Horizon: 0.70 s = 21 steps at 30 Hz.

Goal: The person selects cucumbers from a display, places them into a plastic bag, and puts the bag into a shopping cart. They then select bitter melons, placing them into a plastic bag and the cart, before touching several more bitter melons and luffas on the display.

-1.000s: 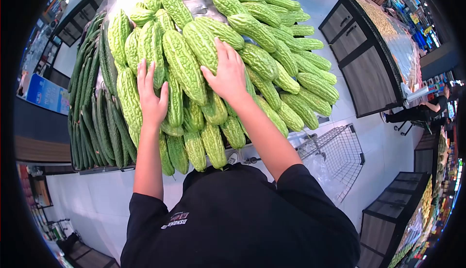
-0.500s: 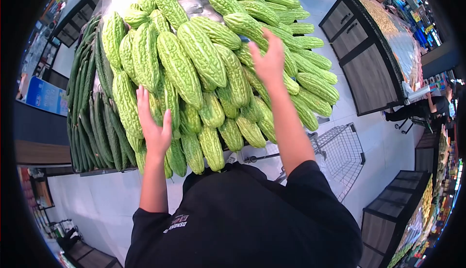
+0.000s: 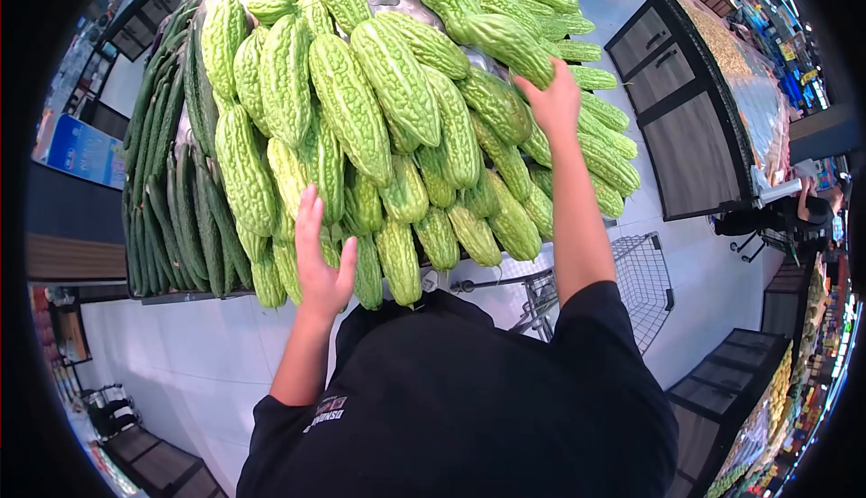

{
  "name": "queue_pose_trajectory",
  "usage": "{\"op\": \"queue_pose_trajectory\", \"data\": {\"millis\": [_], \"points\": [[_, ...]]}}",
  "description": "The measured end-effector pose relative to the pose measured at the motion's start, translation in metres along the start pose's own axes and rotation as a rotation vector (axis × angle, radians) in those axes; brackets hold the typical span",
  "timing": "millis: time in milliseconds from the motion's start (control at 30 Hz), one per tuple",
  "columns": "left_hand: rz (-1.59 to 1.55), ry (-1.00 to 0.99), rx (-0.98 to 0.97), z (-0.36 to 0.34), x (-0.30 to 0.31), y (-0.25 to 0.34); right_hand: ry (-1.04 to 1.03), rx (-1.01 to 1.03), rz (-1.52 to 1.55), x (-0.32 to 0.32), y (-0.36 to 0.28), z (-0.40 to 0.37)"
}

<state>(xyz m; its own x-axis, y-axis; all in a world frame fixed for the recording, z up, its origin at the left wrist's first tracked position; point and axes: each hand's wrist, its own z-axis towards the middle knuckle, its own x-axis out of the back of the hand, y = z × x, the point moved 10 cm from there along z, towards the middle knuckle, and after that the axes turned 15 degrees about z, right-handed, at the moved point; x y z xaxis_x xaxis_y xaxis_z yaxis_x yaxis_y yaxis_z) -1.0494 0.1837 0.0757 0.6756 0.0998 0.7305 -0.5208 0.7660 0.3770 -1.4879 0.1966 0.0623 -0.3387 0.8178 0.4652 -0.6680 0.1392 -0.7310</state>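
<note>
Bitter melons (image 3: 392,78) lie heaped on a display stand, pale green and bumpy. My right hand (image 3: 555,101) is at the right side of the heap, its thumb and fingers around the lower end of one bitter melon (image 3: 507,40). Over the front left of the heap, my left hand (image 3: 323,259) has its fingers stretched out and thumb apart, with nothing held. Just beyond its fingertips are more bitter melons. A darker bitter melon (image 3: 494,106) lies left of my right hand.
Dark green cucumbers (image 3: 185,218) are stacked left of the heap. A wire shopping cart (image 3: 642,286) stands at the right, below the stand. Further right are a cabinet display (image 3: 681,119) and a person (image 3: 812,211) beside a cart. A blue sign (image 3: 83,151) is at far left.
My right hand has moved right and slightly down and closed on a bitter melon, which has shifted. My left hand has moved down and right, nearer my body. The view has shifted slightly.
</note>
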Motion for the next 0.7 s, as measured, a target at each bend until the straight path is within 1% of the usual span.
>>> {"op": "queue_pose_trajectory", "data": {"millis": [33,100,167,200,233,300,333,367,400,433,500,533,567,633,667,700], "points": [[-0.058,-0.016,-0.009,-0.003,-0.001,0.004,0.002,-0.001,-0.01,0.015,-0.003,-0.014],[-0.123,-0.043,-0.028,-0.012,-0.004,0.013,0.063,-0.017,0.116,0.053,-0.014,-0.049],[-0.416,-0.162,-0.027,-0.023,-0.019,0.023,0.001,-0.027,0.158,0.08,-0.042,-0.093],[-0.651,-0.211,0.082,-0.03,-0.028,0.027,-0.056,-0.017,0.211,0.088,-0.059,-0.117],[-0.663,-0.221,0.072,-0.033,-0.03,0.034,-0.112,-0.005,0.263,0.092,-0.076,-0.139],[-1.268,-0.541,0.367,-0.053,-0.065,0.041,-0.249,0.216,0.191,0.089,-0.108,-0.188],[-1.283,-0.562,0.362,-0.057,-0.067,0.042,-0.334,0.233,0.152,0.084,-0.123,-0.212],[-1.372,-0.804,0.421,-0.075,-0.083,0.054,-0.42,0.252,0.115,0.075,-0.14,-0.236],[-1.448,-1.051,0.477,-0.095,-0.094,0.066,-0.455,0.25,0.087,0.069,-0.15,-0.258],[-1.457,-1.069,0.47,-0.101,-0.096,0.068,-0.49,0.246,0.062,0.062,-0.157,-0.279],[-1.256,-1.226,0.136,-0.118,-0.096,0.087,-0.472,0.209,0.034,0.061,-0.165,-0.306],[-1.284,-1.298,0.205,-0.13,-0.1,0.087,-0.463,0.184,0.019,0.063,-0.166,-0.319],[-1.296,-1.312,0.194,-0.136,-0.101,0.089,-0.457,0.173,0.002,0.066,-0.167,-0.333],[-1.384,-1.376,0.326,-0.153,-0.106,0.091,-0.168,-0.191,0.085,0.099,-0.131,-0.358],[-1.422,-1.365,0.375,-0.161,-0.107,0.093,-0.185,-0.25,-0.043,0.108,-0.103,-0.385],[-1.428,-1.381,0.364,-0.171,-0.108,0.097,-0.174,-0.257,-0.056,0.117,-0.088,-0.41]]}}
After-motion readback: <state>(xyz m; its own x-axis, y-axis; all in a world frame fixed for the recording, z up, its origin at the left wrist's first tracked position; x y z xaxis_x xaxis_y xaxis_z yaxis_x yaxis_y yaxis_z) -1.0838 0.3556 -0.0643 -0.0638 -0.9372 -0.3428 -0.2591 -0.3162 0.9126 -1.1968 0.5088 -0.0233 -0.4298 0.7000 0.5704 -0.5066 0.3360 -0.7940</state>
